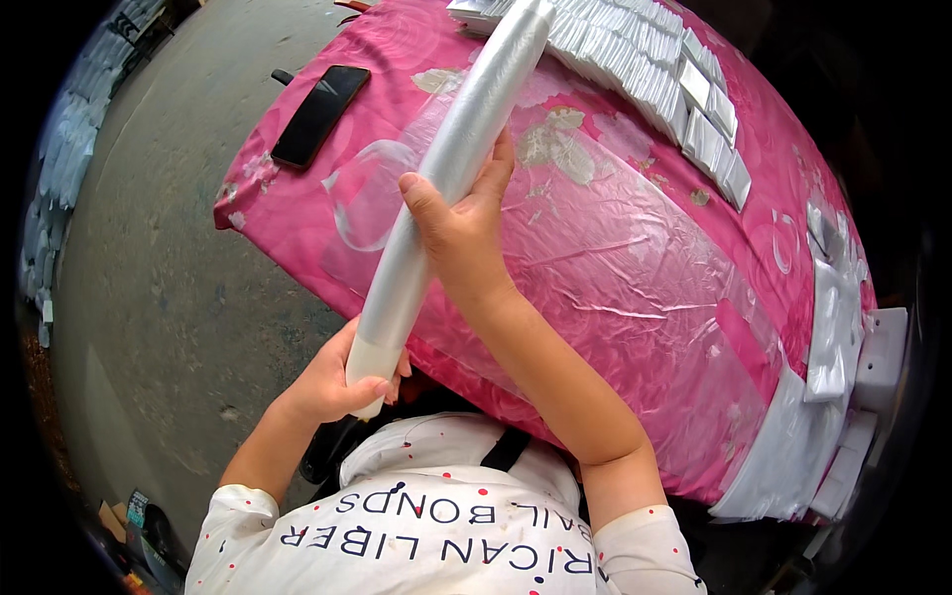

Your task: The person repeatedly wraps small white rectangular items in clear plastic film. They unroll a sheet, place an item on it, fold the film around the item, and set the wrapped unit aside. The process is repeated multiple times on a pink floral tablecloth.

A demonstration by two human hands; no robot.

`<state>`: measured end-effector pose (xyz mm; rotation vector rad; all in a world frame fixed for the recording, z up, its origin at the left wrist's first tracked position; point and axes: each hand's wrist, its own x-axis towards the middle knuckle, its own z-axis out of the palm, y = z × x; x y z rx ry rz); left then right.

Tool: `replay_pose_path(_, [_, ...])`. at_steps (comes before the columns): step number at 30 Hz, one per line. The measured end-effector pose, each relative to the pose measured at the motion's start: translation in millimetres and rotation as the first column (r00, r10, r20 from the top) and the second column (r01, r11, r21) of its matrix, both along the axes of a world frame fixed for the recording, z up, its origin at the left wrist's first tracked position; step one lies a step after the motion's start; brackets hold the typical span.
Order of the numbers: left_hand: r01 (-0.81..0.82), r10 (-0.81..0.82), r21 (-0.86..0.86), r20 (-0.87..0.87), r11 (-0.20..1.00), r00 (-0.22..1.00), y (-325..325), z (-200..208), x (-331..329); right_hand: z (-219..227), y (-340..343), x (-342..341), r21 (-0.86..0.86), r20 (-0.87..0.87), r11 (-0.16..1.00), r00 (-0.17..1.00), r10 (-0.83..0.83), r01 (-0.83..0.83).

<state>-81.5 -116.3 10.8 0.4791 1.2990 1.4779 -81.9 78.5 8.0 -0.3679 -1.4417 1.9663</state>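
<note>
A long roll of translucent plastic film (426,248) slants across the front of me, over the table's near left edge. My left hand (332,382) is closed round its lower end, where a pale core end sticks out. Higher up, around the middle, my right hand (466,223) grips the roll with the thumb on the near side and the fingers behind it. Beneath the roll, a clear plastic sheet (625,258) lies wrinkled over the pink flowered tablecloth (268,213). Whether that sheet joins the roll, I cannot tell.
A black phone (320,116) lies on the table's left part. Rows of stacked white packets (635,50) stand at the far side. White plastic bags (833,317) and white boxes (881,357) are at the right edge. Bluish-white bundles (59,178) are piled beyond the grey floor (178,248).
</note>
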Motion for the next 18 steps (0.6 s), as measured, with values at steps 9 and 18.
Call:
replay_pose_path(9, [0.263, -0.563, 0.524, 0.57, 0.81, 0.599, 62.5, 4.2, 32.2, 55.4, 52.5, 75.3, -0.376, -0.189, 0.847, 0.925, 0.328, -0.377])
replay_pose_path(18, [-0.007, -0.003, -0.02, -0.431, 1.0, 0.902, 96.2, 3.1, 56.2, 43.2, 54.0, 113.4, -0.082, 0.149, 0.996, 0.989, -0.006, 0.018])
